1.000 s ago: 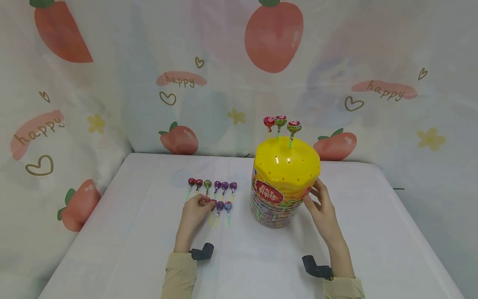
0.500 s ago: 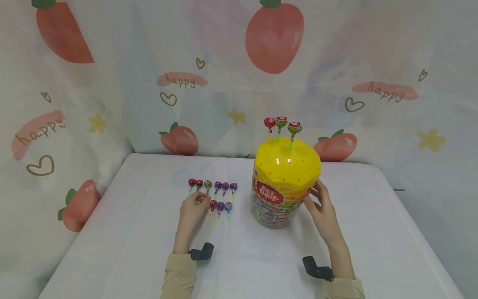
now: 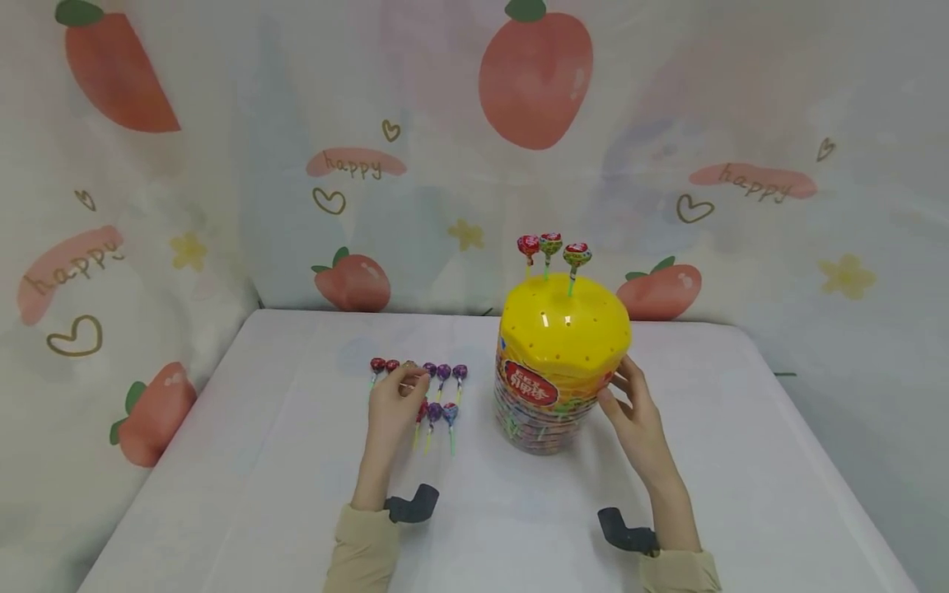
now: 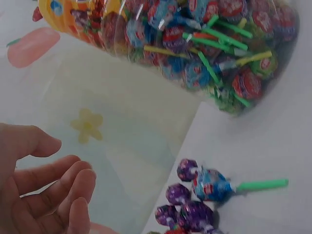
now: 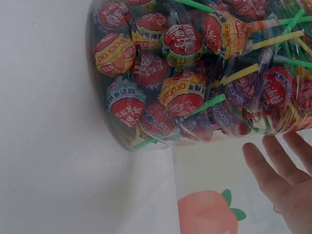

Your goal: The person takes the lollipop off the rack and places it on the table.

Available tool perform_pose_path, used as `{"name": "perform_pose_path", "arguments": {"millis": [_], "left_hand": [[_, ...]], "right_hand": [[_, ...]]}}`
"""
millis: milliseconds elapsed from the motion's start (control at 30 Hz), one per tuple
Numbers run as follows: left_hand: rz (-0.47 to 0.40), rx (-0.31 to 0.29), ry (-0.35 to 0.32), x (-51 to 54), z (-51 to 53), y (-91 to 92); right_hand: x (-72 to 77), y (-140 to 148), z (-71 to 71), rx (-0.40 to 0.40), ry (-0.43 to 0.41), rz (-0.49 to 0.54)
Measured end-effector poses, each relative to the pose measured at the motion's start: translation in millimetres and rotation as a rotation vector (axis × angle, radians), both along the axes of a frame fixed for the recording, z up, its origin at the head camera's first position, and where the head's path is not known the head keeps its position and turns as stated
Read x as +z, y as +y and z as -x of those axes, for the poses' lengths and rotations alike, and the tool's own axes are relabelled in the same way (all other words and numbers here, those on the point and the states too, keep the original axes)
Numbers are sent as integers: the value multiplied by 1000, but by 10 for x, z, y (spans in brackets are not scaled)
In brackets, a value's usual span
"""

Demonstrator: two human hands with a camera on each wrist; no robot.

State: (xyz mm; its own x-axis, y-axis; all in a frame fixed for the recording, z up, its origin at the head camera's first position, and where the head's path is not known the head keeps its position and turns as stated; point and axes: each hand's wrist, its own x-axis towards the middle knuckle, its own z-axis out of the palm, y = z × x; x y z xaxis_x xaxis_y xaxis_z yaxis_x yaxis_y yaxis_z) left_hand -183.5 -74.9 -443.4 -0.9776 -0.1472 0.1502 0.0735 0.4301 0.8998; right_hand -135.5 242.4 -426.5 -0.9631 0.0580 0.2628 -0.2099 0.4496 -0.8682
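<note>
My left hand hovers over the lollipops lying on the table, its fingers bent and the thumb apart from them. In the left wrist view nothing shows between the thumb and fingers of that hand. Just beyond it, a green-wrapped lollipop is mostly covered. Near its fingers lie a purple lollipop and a blue one. My right hand rests against the right side of a clear candy jar with a yellow lid. Its fingers are extended.
Three lollipops stand upright in holes of the lid, and more holes dot it. Loose lollipops lie in two rows left of the jar, including red ones and purple ones. A printed cloth hangs behind the white table.
My left hand has shifted slightly right and now covers more of the green lollipop. The right hand stays at the jar. The head view has tilted a little.
</note>
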Motion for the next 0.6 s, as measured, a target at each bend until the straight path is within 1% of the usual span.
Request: {"name": "perform_pose_path", "arguments": {"millis": [100,167,333,433,533,600], "left_hand": [[-79,-17,25,100,-26,90],[-110,-31,49,171,-44,147],[-130,-76,134,363,-107,297],[-152,-107,189,496,-144,391],[-156,-137,242,619,-162,485],[-147,-145,275,699,-166,545]], "right_hand": [[-6,-2,14,4,-2,0],[-11,-3,16,5,-3,-2],[-21,3,8,0,-4,-1],[-22,7,4,0,-1,2],[-17,5,-3,-2,1,4],[-14,5,-6,-2,2,4]]}}
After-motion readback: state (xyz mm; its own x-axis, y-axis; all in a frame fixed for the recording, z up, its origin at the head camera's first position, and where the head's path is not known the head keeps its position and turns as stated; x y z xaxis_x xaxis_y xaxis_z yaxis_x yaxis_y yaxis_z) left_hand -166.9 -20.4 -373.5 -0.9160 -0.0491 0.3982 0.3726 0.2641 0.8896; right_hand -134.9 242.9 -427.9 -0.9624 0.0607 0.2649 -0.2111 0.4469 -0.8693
